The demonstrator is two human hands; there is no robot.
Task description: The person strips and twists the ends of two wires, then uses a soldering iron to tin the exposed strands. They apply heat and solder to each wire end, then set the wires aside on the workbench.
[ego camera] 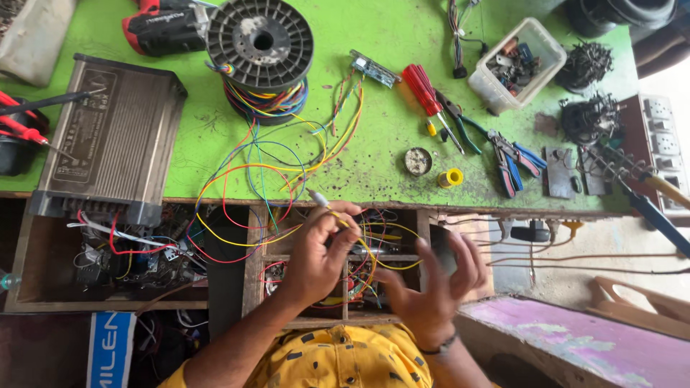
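Observation:
My left hand pinches a bundle of thin coloured wires near a small white connector at their end, just below the front edge of the green workbench. The wires loop back up to a black spool wound with multicoloured wire. My right hand is blurred, fingers spread, holding nothing, beside the left hand over an open wooden drawer full of wires and parts.
A grey metal box lies at left, with a red power tool behind it. A red screwdriver, pliers, a small round tin, a yellow roll, a clear tub of parts and a socket strip lie at right.

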